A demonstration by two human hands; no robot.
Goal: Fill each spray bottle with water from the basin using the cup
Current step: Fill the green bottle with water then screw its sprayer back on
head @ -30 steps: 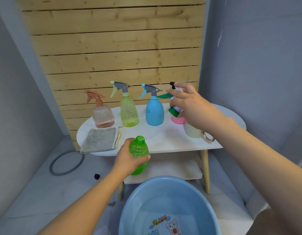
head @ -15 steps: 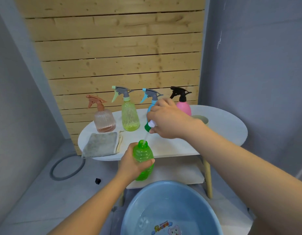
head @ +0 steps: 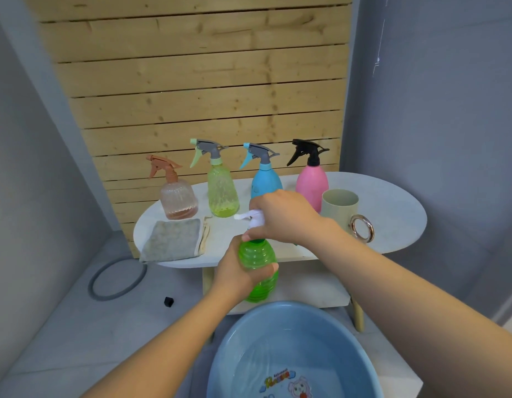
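Since a moment ago the right hand [head: 280, 216] has seated the white spray head [head: 253, 219] on the green bottle [head: 259, 268], fingers closed on it, while the left hand [head: 237, 271] wraps the body to steady it over the basin [head: 234, 349] at lower centre.

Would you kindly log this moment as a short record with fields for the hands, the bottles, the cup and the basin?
left hand: grips green bottle body, above basin
right hand: holds white spray head at the bottle's neck
bottles on table: peach, yellow-green, blue, pink, all capped
cup: upright on table, right of pink bottle
basin: on floor, holds water
cloth: folded, table's left end
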